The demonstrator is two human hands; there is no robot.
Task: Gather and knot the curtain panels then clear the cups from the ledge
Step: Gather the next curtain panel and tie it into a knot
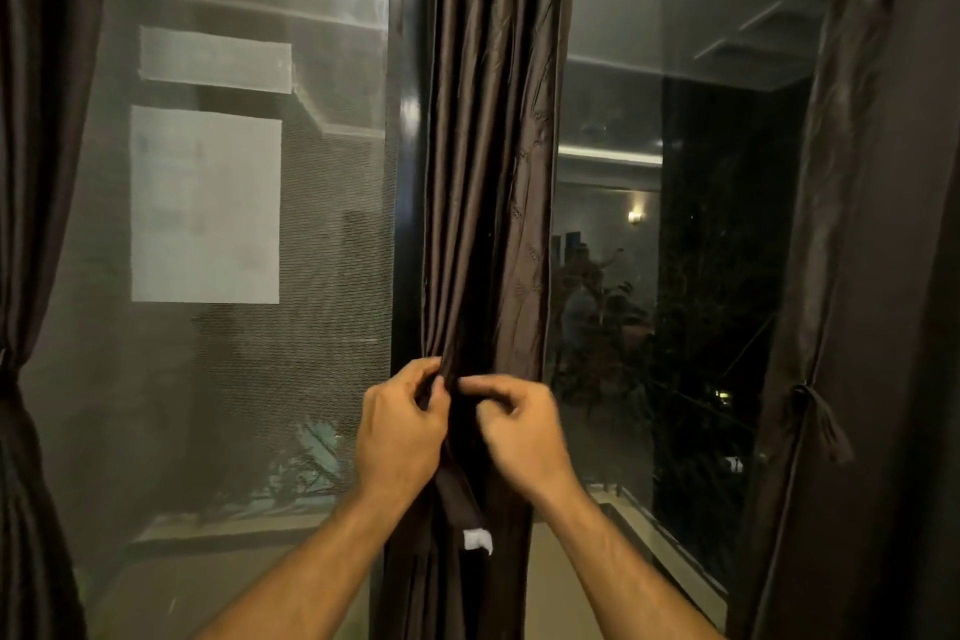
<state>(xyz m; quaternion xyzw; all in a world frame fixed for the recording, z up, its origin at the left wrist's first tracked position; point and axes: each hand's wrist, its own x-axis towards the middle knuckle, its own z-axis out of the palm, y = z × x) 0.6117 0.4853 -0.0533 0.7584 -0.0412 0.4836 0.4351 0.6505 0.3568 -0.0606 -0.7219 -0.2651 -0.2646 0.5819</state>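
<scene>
The left hand's fingers are curled and pinch a fold of dark cloth at the waist of the middle curtain panel; the right hand's fingers are curled too and pinch the same bunch just beside them, so that the two sets of fingertips nearly meet; the left hand and the right hand sit level, wrists close, forearms rising from the near edge.

Below the hands a flat tie strip hangs from the gather, ending in a white tag; whether it is already looped round the panel I cannot tell, the hands cover that part.

The cloth looks thin, satiny and light; it should fold with no resistance, but a sheen like that probably slips, so a knot may loosen unless drawn snug; the best hold seems to be right at the gathered waist, where the pleats are thickest, rather than on a loose edge.

The panel hangs against the dark window frame between two panes; at far left a left curtain panel is cinched at its waist; at right a right curtain panel is tied back with its own knot; so the middle one looks to be the last; no cups or ledge show clearly.
</scene>
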